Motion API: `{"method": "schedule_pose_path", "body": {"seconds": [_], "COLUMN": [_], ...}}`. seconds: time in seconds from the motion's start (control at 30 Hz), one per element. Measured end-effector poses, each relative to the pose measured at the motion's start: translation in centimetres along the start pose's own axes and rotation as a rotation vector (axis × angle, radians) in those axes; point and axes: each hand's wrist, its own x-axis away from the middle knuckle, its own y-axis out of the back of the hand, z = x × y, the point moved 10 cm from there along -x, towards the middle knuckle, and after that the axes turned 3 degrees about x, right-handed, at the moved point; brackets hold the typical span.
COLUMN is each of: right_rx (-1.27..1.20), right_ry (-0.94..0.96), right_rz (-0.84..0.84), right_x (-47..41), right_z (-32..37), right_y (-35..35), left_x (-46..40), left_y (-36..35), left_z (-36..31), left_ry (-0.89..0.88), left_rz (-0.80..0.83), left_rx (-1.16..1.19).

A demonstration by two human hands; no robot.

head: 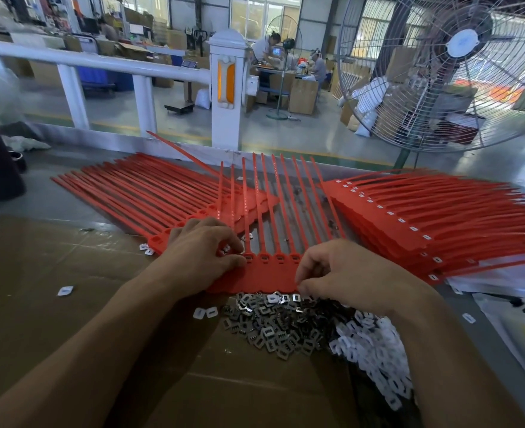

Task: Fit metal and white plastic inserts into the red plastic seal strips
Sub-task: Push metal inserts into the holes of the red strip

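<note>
Left hand (204,253) pins the red strip sheet (264,274) flat mid-table, fingers curled on its heads; right hand (341,274) pinches the sheet's near edge, right above the metal clips (270,329) and white clips (375,356), handy for grabbing.

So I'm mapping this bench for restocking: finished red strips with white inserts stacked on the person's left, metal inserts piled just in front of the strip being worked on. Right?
Not quite. The finished red strips with white inserts are stacked on the person's right; the stack on the left shows empty sockets. The metal inserts do lie just in front of the strip being worked on, as the head view shows.
</note>
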Motion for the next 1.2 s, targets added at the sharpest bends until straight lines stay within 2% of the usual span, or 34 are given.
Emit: {"method": "schedule_pose_path", "body": {"seconds": [0.17, 0.33, 0.5, 0.67, 1.2], "right_rx": [-0.048, -0.166, -0.267, -0.056, -0.035], "right_ry": [0.045, -0.047, -0.116, -0.185, -0.184], "right_rz": [-0.013, -0.277, -0.345, -0.505, -0.422], "right_x": [0.0, -0.5, -0.9, -1.4, -2.6], "right_z": [0.1, -2.0, -3.7, -4.6, -5.0], "right_y": [0.0, 2.1, 2.3, 3.4, 2.4], "left_x": [0.0, 0.1, 0.1, 0.2, 0.1], "left_y": [-0.1, -0.1, 0.0, 0.1, 0.1], "left_z": [0.0, 0.0, 0.0, -0.2, -0.1], "left_ry": [0.008, 0.006, 0.005, 0.003, 0.003], "left_rz": [0.012, 0.006, 0.008, 0.003, 0.006], "left_rx": [-0.003, -0.002, 0.005, 0.001, 0.0]}}
